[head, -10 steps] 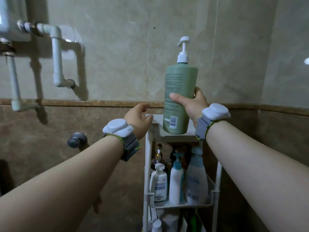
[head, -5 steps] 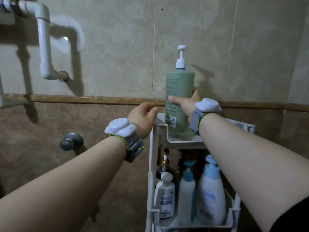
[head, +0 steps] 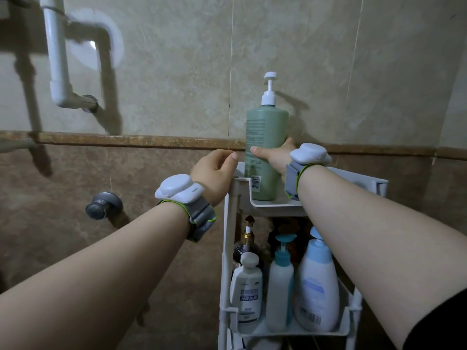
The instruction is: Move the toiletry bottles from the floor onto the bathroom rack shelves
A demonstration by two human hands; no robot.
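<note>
A tall green pump bottle [head: 266, 137] with a white pump stands upright at the left end of the white rack's top shelf [head: 275, 204]. My right hand [head: 274, 156] is wrapped around its lower half, thumb across the front. My left hand [head: 216, 173] hovers loosely curled beside the rack's top left corner post, holding nothing. The shelf below holds a small white bottle [head: 246, 291], a slim blue-capped pump bottle [head: 279, 286], a big white and blue bottle [head: 317, 289], and a dark bottle [head: 246, 238] behind them.
The rack stands against a tiled wall with a brown border strip [head: 126, 140]. White pipes [head: 59, 64] run down the wall at upper left. A grey metal knob [head: 103, 205] sticks out of the lower wall to the left of the rack.
The green bottle has come down from mid-air onto the top shelf, still in my right hand. My left hand stayed by the rack's corner. The view tilted downward.
</note>
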